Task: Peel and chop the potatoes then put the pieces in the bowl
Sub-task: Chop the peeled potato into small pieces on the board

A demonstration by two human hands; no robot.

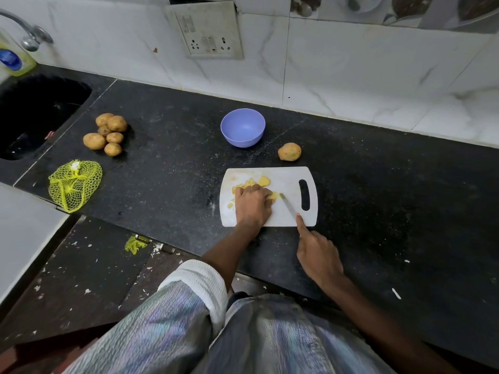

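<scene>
Two hands are busy on the white cutting board [283, 211]. The left hand [252, 205] is curled over a peeled yellow potato piece [273, 196], holding it down. The right hand [318, 255] grips the knife [288, 207], one finger laid along its back, and the tip touches the potato at the left hand's 3 o'clock. More cut pieces [255, 182] lie at its 12 o'clock.

The blue bowl [243, 127] waits past the board at 12 o'clock, with nothing in it. One unpeeled potato [289, 151] sits at 1 o'clock from the board. Six more potatoes [108, 134] sit far off at 10 o'clock.

This looks like the chopping step. Next, the knife should press down, with the left fingers tucked away from the blade.
</scene>
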